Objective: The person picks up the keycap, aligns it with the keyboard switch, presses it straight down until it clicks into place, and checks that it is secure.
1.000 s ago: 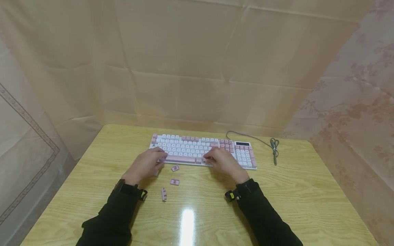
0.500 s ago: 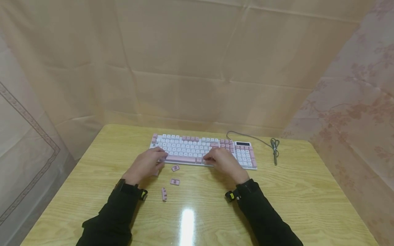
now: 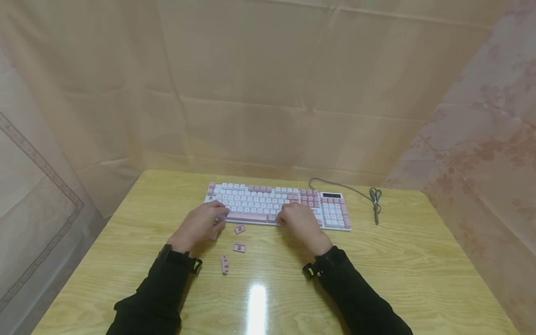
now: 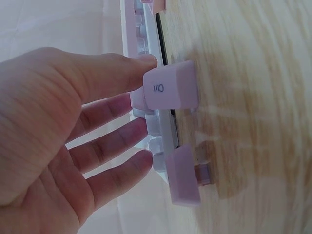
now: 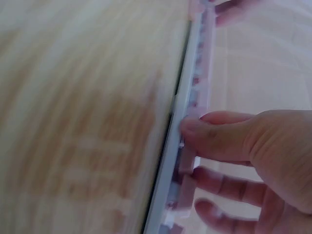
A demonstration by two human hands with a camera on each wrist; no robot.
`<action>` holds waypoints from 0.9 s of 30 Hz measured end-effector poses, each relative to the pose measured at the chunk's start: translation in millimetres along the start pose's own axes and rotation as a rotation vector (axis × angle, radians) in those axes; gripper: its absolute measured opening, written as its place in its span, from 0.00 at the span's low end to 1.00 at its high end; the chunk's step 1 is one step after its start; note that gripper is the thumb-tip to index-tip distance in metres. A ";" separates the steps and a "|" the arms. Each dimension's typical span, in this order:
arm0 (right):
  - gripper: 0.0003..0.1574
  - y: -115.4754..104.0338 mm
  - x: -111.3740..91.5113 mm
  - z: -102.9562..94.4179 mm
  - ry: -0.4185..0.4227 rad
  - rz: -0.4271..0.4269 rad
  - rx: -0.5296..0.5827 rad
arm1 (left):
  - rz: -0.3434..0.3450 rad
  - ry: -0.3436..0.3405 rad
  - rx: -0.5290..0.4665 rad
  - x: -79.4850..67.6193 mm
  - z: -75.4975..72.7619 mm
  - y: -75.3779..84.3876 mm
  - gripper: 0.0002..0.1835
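A white and pink keyboard (image 3: 251,202) lies near the table's back edge. My left hand (image 3: 198,225) rests at its lower left corner, fairly straight fingers touching the keys and thumb by the front edge. In the left wrist view, a pink Ctrl keycap (image 4: 170,85) sits close to the thumb tip, with another pink keycap (image 4: 183,175) below it. My right hand (image 3: 301,223) is over the right part of the bottom row. In the right wrist view, its thumb and index finger pinch at a pink keycap (image 5: 187,158) on the keyboard's front edge, partly hidden by the thumb.
Loose pink keycaps lie in front of the keyboard: one close by (image 3: 239,229), a second keycap (image 3: 239,248) nearer, and a longer keycap (image 3: 224,265) nearest. A bundled grey cable (image 3: 375,204) lies to the keyboard's right on the wooden table (image 3: 398,270). Curtains hang behind.
My right hand has turned slightly and shifted a little, its fingertips now tucked closer to the bottom row and more keys showing to its right. My left hand stays put.
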State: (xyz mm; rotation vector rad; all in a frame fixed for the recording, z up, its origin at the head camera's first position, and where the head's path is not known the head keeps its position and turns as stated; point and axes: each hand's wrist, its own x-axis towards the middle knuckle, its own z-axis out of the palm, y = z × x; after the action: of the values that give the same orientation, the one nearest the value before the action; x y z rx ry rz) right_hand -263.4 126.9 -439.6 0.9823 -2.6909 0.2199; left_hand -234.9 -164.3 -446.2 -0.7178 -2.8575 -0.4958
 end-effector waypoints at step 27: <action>0.11 7.2 0.4 -4.3 -0.073 0.008 0.201 | -0.007 0.000 -0.030 1.1 -4.0 0.8 0.14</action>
State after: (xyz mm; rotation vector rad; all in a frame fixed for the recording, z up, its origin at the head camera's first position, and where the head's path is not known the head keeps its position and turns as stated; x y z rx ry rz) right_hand -267.4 133.1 -435.8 1.0542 -2.7809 0.4737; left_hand -235.2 -164.5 -442.0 -0.7128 -2.8592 -0.5415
